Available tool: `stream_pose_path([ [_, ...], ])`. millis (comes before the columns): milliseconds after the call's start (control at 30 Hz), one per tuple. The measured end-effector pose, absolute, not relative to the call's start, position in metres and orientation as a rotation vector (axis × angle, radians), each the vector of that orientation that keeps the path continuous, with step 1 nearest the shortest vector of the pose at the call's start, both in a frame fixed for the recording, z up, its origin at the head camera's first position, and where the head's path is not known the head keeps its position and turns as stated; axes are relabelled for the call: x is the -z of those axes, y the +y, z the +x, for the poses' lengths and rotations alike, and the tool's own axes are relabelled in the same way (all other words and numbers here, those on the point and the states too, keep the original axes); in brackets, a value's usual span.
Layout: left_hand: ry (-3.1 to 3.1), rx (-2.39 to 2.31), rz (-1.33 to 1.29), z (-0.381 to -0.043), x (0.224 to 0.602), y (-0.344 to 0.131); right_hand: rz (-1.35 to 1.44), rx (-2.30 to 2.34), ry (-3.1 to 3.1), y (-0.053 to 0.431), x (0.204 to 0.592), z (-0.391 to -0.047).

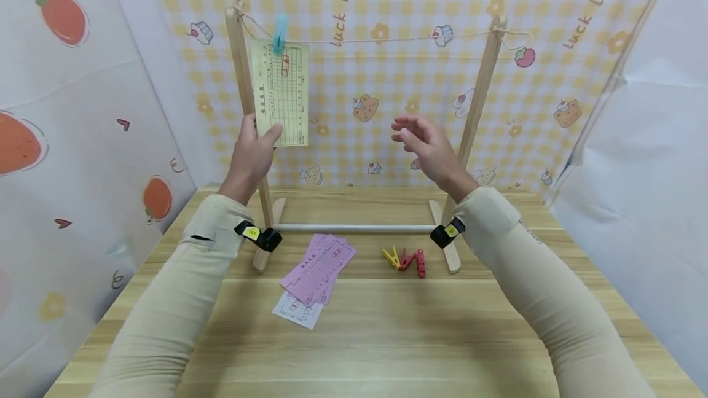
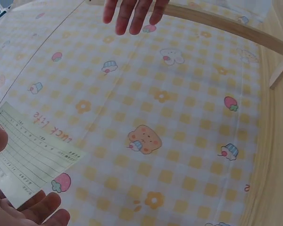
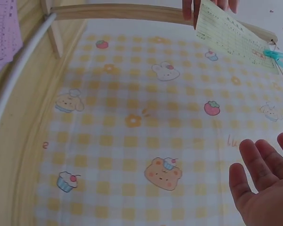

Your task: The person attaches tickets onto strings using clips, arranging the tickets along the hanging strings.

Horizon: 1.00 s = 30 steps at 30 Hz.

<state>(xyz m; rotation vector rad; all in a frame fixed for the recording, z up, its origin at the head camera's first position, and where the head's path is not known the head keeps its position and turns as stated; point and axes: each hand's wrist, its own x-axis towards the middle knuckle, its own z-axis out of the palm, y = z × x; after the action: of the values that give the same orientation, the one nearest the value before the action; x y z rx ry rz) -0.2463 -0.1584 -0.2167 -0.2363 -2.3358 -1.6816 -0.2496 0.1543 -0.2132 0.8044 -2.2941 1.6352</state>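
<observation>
Sleeves [image 1: 160,324] foremost; left fingers [image 2: 46,205] hold yellow slip [image 1: 289,100], right fingers [image 3: 257,165] parted.

Both sleeved arms [image 1: 171,300] stretched forward, left grip [image 1: 253,151] with thumb [image 1: 273,134] extended, right grip [image 1: 428,146] raised, fingers [image 3: 258,165] loosely curved

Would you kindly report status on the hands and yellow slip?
Left hand holding yellow slip, right hand empty. Slip clipped to string by blue clothespin. Nothing visibly in the way.

a wood-grain table [image 1: 398,336] bears pink slips [image 1: 318,269], a white slip [image 1: 297,311], clothespins [image 1: 407,260] and a wooden stand [image 1: 479,94]
</observation>
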Motion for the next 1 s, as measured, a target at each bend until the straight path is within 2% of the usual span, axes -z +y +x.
stream_pose_path([
  [433, -2.271, 1.901, -0.183, -0.236, 0.261, -0.173, 0.696, -1.767, -2.322, 0.169, 0.254, -0.246],
  [1000, -2.576, 1.792, -0.217, -0.229, 0.329, -0.165, 0.481, -1.867, -2.441, 0.198, 0.326, -0.245],
])
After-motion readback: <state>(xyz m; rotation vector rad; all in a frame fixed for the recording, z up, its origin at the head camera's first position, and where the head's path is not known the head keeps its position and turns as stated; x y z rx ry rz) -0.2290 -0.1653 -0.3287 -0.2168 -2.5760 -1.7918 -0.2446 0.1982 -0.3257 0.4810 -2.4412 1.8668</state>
